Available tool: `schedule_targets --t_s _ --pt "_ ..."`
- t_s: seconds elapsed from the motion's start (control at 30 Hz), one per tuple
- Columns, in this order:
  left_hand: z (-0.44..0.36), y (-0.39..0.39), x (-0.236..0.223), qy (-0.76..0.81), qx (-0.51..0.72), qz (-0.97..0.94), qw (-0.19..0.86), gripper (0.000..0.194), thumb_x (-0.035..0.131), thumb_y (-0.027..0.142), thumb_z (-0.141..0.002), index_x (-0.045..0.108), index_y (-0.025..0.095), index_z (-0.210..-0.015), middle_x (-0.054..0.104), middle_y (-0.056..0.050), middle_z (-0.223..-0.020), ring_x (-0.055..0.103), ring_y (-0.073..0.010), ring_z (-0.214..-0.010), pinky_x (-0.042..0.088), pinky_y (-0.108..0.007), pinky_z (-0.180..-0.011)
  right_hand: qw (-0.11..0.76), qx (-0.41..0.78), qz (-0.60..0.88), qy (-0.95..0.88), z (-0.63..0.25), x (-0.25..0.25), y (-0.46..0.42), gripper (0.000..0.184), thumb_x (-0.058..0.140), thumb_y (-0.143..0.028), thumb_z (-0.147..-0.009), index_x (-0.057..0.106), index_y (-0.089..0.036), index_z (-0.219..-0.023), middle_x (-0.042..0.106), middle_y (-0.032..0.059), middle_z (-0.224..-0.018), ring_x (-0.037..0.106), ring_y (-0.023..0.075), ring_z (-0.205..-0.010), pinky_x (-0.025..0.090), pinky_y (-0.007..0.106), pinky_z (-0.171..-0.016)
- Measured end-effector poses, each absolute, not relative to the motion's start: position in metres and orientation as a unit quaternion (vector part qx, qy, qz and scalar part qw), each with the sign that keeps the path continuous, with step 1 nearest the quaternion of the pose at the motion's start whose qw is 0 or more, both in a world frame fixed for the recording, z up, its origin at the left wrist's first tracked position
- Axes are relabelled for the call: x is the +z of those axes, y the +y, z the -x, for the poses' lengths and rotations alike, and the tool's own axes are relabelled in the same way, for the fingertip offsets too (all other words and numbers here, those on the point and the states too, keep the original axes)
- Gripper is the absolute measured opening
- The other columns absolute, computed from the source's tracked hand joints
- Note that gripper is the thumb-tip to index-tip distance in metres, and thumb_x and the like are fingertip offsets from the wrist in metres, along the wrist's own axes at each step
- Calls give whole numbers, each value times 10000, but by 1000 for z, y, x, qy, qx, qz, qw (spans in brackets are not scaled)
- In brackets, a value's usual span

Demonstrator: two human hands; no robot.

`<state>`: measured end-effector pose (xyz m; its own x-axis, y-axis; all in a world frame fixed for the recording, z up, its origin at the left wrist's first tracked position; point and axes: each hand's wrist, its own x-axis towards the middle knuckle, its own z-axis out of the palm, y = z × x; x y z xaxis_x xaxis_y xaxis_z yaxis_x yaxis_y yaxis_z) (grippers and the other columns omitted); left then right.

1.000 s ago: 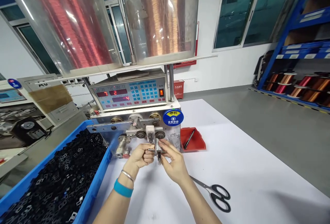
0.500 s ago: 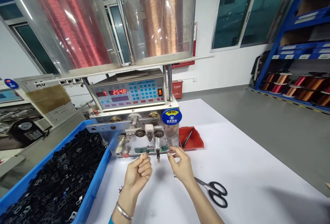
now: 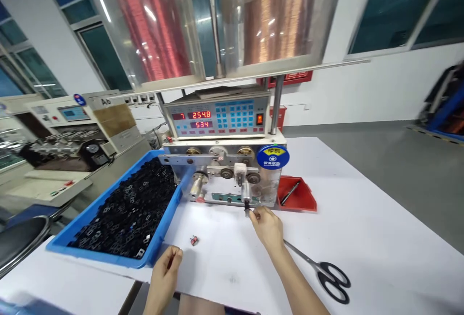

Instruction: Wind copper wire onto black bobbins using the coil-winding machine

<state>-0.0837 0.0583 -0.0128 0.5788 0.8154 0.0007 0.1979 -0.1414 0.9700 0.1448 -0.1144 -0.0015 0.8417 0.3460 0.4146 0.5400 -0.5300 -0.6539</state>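
One small bobbin (image 3: pixel 194 240) lies on the worktop (image 3: pixel 362 257); your right hand (image 3: pixel 266 228) pinches beside the winder spindle (image 3: pixel 247 205), your left hand (image 3: pixel 164 276) loosely curled.

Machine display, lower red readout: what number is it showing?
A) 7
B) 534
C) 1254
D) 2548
B: the lower red readout on the machine display shows 534, below the 2548 line.

The white surface (image 3: pixel 362 237) carries a blue tray (image 3: pixel 90 253) at its left edge, a winding machine (image 3: pixel 235 199) and red bin (image 3: pixel 306 202) along the back, scissors (image 3: pixel 333 276) toward the right, and a small red part (image 3: pixel 194 240) near the tray.
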Motion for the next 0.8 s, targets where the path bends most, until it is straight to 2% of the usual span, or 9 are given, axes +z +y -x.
schedule_targets --t_s 0.07,0.13,0.2,0.23,0.33,0.47,0.63,0.8 --pt "87 66 -16 365 310 -749 459 192 620 381 -716 582 204 -649 486 31 -570 454 -154 -538 376 -259 -542 419 -94 854 -295 -123 -4 -115 339 492 -413 -836 520 -209 -566 597 25 -602 562 158 -535 370 253 -527" --pt "85 75 -14 341 312 -782 418 104 616 260 -706 671 213 -780 620 -32 -765 568 -220 -735 436 -311 -717 427 -64 838 -333 -96 -9 -113 327 492 -378 -839 515 -216 -556 576 -9 -557 532 128 -470 380 236 -498" --pt "77 84 -8 298 285 -813 411 282 610 163 -683 697 234 -941 647 -68 -941 583 -251 -910 416 -341 -858 432 -39 824 -365 -70 -19 -110 274 497 -306 -829 516 -222 -569 564 -26 -534 523 123 -460 390 230 -485" --pt "72 88 -5 273 260 -829 414 349 604 138 -682 690 247 -1002 645 -71 -968 584 -252 -926 414 -347 -875 434 -37 816 -380 -58 -25 -109 247 496 -278 -820 516 -224 -580 568 -22 -546 535 134 -490 401 238 -500" --pt "60 96 2 193 173 -879 400 382 570 120 -717 677 262 -1055 646 -61 -935 597 -228 -870 440 -343 -848 441 -52 796 -411 -40 -43 -108 216 478 -263 -819 514 -227 -609 584 7 -608 553 175 -602 423 281 -570" --pt "52 99 3 161 99 -924 334 257 535 126 -761 694 222 -939 657 -53 -927 600 -200 -888 453 -314 -840 450 -45 796 -401 -42 -52 -111 258 446 -304 -857 522 -224 -624 562 9 -603 533 171 -604 417 284 -575" --pt "54 93 2 227 104 -928 277 177 548 201 -790 696 183 -886 677 -70 -914 615 -192 -808 476 -304 -778 452 -43 792 -407 -45 -48 -112 304 438 -383 -870 537 -228 -629 573 14 -609 537 170 -597 431 285 -573" --pt "65 87 5 261 120 -916 280 180 579 171 -751 726 193 -853 711 -49 -836 619 -181 -829 469 -255 -773 461 -36 788 -406 -48 -64 -114 386 419 -510 -861 598 -240 -651 637 43 -655 572 183 -586 455 291 -570"
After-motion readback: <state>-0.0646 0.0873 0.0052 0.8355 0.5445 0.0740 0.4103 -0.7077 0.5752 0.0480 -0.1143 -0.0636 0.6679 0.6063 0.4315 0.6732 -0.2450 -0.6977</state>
